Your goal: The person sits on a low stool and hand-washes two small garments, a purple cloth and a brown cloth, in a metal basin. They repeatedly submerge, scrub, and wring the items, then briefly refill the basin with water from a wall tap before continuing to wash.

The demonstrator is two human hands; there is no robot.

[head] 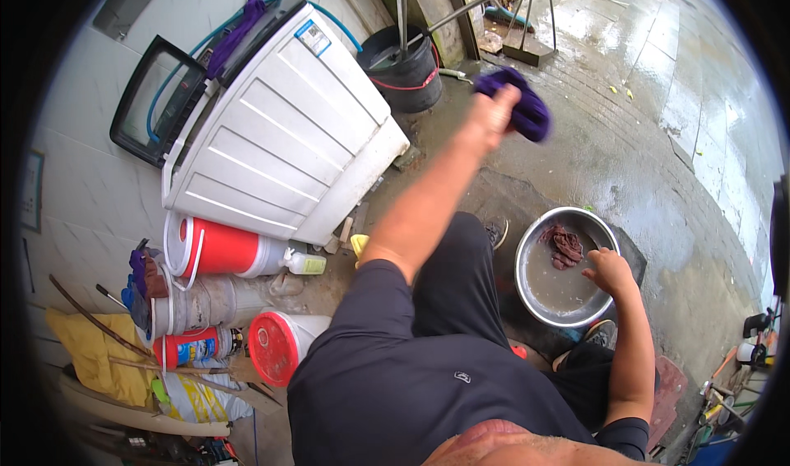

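A bunched purple cloth [532, 111] is in the grip of my left hand [494, 117], which is stretched far forward over the wet concrete floor and slightly blurred. My right hand [610, 270] hovers at the right rim of a round metal basin [523, 275], its thumb and fingers apart and nothing seen in them. Cloudy grey water fills the lower part of the basin. In that water lies a crumpled dark red-brown cloth [565, 247], apart from my right hand.
To the left stands a white washing machine [302, 126], lid raised, with another purple cloth [237, 37] on top. A black bucket [401, 71] holding poles is beyond it. Red-and-white buckets [225, 244] and a spray bottle [303, 262] line the left side. Tools [719, 398] lie far right.
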